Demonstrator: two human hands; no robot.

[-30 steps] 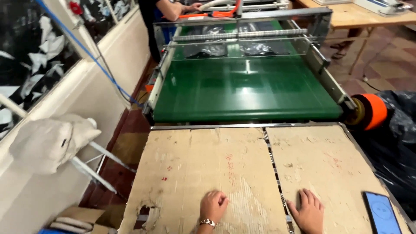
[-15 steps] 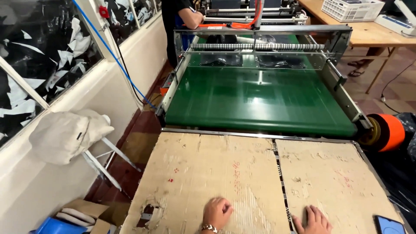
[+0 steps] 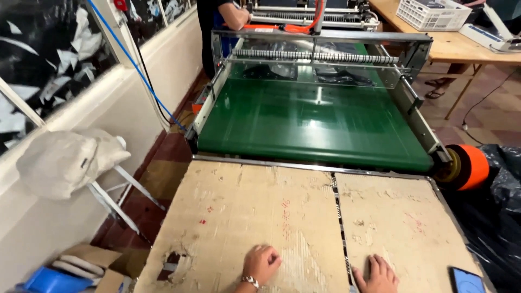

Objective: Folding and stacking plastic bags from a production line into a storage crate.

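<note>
My left hand (image 3: 261, 264) rests on the worn cardboard sheet (image 3: 239, 217) at the near edge, fingers curled into a loose fist, a bracelet on the wrist. Flat on the second cardboard sheet (image 3: 401, 222) lies my right hand (image 3: 377, 275), fingers spread, holding nothing. Beyond the cardboard runs a green conveyor belt (image 3: 315, 122) under a clear guard with a toothed bar (image 3: 317, 55). A phone with a blue screen (image 3: 467, 280) lies just right of my right hand.
Another person (image 3: 222, 16) stands at the far end of the machine. An orange roller (image 3: 469, 167) sits at the belt's right corner beside black plastic (image 3: 502, 217). A white sack (image 3: 65, 160) hangs at left. A white basket (image 3: 431, 13) stands on a wooden table.
The view has tilted up and shifted, so the hands sit lower in the frame and more of the machine's far end shows. Both hands stay on the cardboard.
</note>
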